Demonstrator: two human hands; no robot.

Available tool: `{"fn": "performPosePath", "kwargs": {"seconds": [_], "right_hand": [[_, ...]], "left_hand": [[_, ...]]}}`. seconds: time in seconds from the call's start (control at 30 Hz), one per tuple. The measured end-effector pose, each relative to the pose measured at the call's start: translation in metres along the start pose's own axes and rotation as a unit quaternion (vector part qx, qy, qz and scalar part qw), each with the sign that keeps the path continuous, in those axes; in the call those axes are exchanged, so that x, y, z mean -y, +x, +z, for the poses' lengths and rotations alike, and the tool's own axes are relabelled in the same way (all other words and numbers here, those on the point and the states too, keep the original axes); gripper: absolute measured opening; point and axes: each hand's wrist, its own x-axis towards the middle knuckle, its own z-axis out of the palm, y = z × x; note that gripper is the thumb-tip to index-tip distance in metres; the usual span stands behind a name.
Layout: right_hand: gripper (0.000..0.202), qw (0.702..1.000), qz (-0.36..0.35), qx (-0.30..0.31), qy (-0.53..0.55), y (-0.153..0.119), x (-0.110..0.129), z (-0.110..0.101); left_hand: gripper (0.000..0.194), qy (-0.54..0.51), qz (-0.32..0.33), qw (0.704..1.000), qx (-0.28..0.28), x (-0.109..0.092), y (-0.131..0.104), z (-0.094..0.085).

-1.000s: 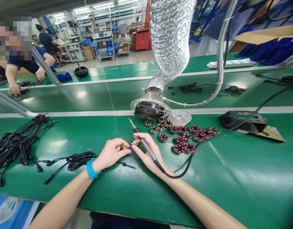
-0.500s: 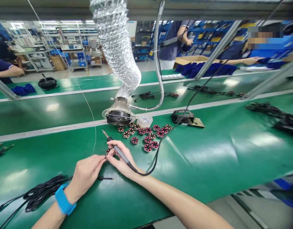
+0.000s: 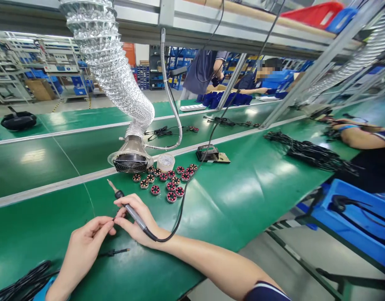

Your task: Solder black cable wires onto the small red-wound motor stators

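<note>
A soldering iron (image 3: 135, 216) with a grey handle lies across my right hand (image 3: 145, 225), gripped there with its tip pointing up and to the left. The same hand's thumb and fingertips are pinched around a small part, mostly hidden, that looks like a motor stator. Close against those fingertips, my left hand (image 3: 86, 240) is closed in a pinch; a tiny dark bit shows at its fingers, too small to name. Below the hands lies a black cable end (image 3: 114, 252) with a bare copper-coloured tip. Beyond them several motor stators (image 3: 171, 197) with red or copper windings stand on the green bench.
A fume extractor fan (image 3: 132, 162) hangs on a silver duct. Beside it sits a tape roll (image 3: 165, 162), with a black iron stand (image 3: 213, 154) to the right. Black cables (image 3: 308, 152) lie farther right, near a co-worker's arm (image 3: 364, 136). A blue bin (image 3: 352, 234) stands below the bench edge.
The view has turned to the right, so the bench contents appear farther left, and the co-worker and blue bin show at right. Both hands stay together, and the iron is still held.
</note>
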Motion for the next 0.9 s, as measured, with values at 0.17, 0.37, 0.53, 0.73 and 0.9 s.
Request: {"fn": "performPosePath", "kwargs": {"seconds": [0.17,0.37,0.53,0.73,0.9], "right_hand": [[0.041,1.0,-0.008,-0.007,-0.022,0.0,-0.003,0.0],[0.034,0.997,-0.009,-0.025,-0.079,-0.001,0.009,-0.002],[0.04,0.986,-0.052,-0.035,-0.151,0.0,0.008,0.0],[0.039,0.979,-0.08,0.001,-0.186,-0.004,0.009,0.003],[0.035,0.979,-0.076,0.024,-0.186,-0.004,0.009,0.002]], "left_hand": [[0.038,-0.021,-0.018,0.999,0.018,0.002,0.004,0.001],[0.031,-0.076,-0.043,0.996,0.028,-0.009,0.004,0.004],[0.023,-0.12,-0.075,0.989,0.038,-0.01,0.004,0.005],[0.008,-0.113,-0.078,0.987,0.083,-0.007,-0.001,0.012],[0.021,-0.063,-0.043,0.992,0.097,-0.009,-0.003,0.011]]}}
